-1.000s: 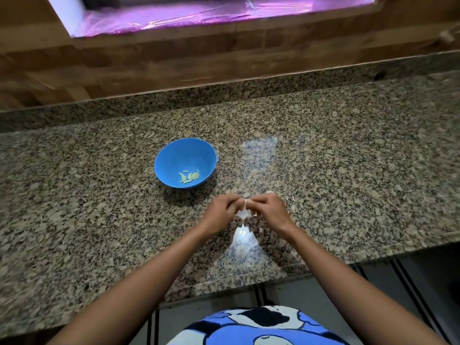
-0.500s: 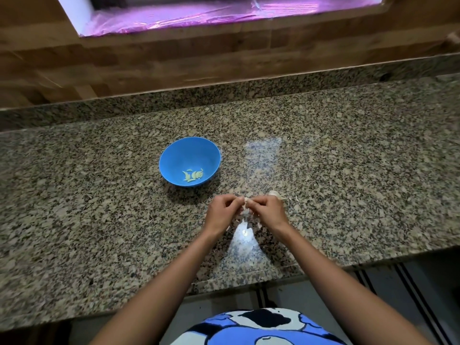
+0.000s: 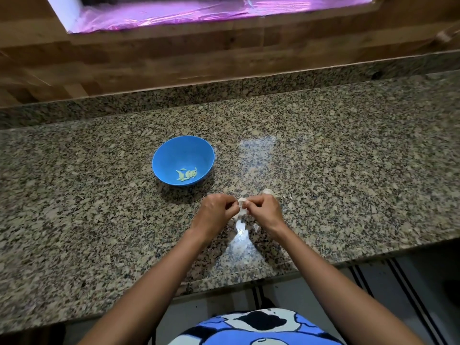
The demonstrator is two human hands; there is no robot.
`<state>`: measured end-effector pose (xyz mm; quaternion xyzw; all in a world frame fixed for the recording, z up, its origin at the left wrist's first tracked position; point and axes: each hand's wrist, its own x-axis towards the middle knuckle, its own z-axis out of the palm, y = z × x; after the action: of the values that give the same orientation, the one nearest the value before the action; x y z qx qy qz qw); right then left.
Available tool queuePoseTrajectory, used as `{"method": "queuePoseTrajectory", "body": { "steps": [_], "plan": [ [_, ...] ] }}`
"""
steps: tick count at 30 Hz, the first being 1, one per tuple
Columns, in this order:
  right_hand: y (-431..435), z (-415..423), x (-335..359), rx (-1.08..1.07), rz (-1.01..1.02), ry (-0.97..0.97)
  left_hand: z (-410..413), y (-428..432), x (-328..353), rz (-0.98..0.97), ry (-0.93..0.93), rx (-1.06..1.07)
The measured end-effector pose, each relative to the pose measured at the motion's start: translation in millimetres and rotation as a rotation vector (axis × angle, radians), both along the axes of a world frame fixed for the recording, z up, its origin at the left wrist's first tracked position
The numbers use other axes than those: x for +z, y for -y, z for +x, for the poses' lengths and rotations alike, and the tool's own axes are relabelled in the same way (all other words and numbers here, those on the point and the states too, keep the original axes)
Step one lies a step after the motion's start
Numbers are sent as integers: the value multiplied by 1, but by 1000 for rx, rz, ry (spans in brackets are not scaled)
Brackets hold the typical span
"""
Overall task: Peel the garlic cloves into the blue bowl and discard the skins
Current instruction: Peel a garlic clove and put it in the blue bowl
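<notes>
A blue bowl [image 3: 164, 155] stands on the granite counter [image 3: 348, 170] with several pale peeled garlic cloves [image 3: 187, 174] at its bottom. Just in front and to the right of it, my left hand [image 3: 217, 212] and my right hand [image 3: 266, 212] meet. Both pinch one white garlic clove [image 3: 242, 203] between their fingertips. White skin hangs down from the clove between the hands. More white garlic [image 3: 269, 191] lies on the counter just behind my right hand.
White skins [image 3: 241, 229] lie on the counter under my hands, in a bright glare patch. A low granite upstand and a wooden wall [image 3: 224, 58] close off the back. The counter's front edge [image 3: 249, 282] runs close below my wrists.
Both hands stay together at the same spot, working the clove. The camera has shifted slightly; the bowl has not moved on the counter.
</notes>
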<state>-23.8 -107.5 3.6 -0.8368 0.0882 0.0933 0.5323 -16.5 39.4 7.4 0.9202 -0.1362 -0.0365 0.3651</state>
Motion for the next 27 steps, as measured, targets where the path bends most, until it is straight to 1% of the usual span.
{"method": "queuePoseTrajectory", "body": {
  "steps": [3,5,7,10,13,17,18,19,20,22,24,27],
  "plan": [
    [-3,-1,2,59,28,-6,4,-5,-5,-44,-27,111],
    [-3,1,4,-27,119,13,0,-9,-13,-45,-75,121],
    [3,6,3,-108,145,22,-6,-7,-15,-53,-100,126],
    [7,1,-3,-42,54,-4,-6,-7,-16,-81,-135,203],
    [4,-5,-6,73,25,-58,-4,-10,-24,-74,-234,223],
    [1,-7,-9,193,-210,-71,-7,-4,-20,-296,-254,214],
    [-1,-7,-10,219,-235,-64,-5,-1,-19,-314,-262,212],
    [-2,-7,-10,234,-209,-67,-4,-1,-19,-329,-281,220],
    [-2,-8,-12,223,-108,-80,-3,-1,-18,-375,-317,242],
    [0,-8,-13,139,207,-135,-1,-3,-16,-563,-448,287],
    [4,-6,-10,67,476,-256,-1,-5,-14,-749,-580,302],
    [5,-6,-7,11,715,-429,-1,-7,-15,-942,-685,329]
  ]
}}
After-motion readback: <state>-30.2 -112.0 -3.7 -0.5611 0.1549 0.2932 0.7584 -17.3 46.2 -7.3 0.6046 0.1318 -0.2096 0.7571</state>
